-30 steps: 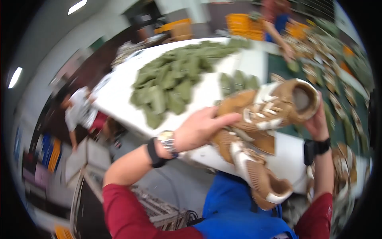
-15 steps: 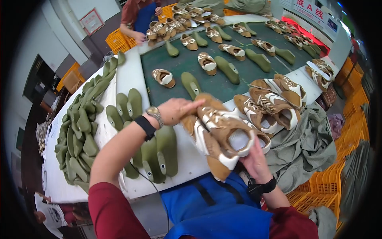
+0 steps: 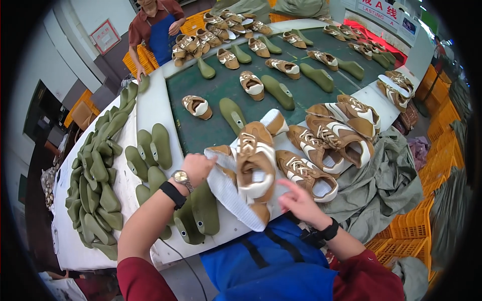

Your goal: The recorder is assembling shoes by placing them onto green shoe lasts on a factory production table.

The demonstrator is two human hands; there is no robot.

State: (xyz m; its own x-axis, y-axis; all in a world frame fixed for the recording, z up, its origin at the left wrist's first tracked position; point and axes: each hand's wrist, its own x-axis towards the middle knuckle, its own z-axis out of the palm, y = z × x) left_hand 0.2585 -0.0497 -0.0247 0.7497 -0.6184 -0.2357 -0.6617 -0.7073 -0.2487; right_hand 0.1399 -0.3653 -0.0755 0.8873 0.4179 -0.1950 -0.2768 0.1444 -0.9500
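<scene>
In front of me, at the near edge of the white table border, lies a small pile of brown and white shoe uppers. My left hand is closed on the edge of one shoe upper, whose pale ribbed underside faces up. Another upper, laced and toe away from me, rests across it. To its right is my right hand, fingers apart, forefinger stretched out, nothing in it. Just beyond that hand, a loose brown upper lies beside several others.
Green shoe lasts are heaped at left, with more beside my left forearm. Lasts and uppers stand on the green conveyor belt. Grey cloth and orange crates lie right. A co-worker stands at far left.
The uppers have turned and come down onto the table. My right hand has let go of them; my left has shifted nearer. The co-worker's hand has moved to a last at the heap's far end.
</scene>
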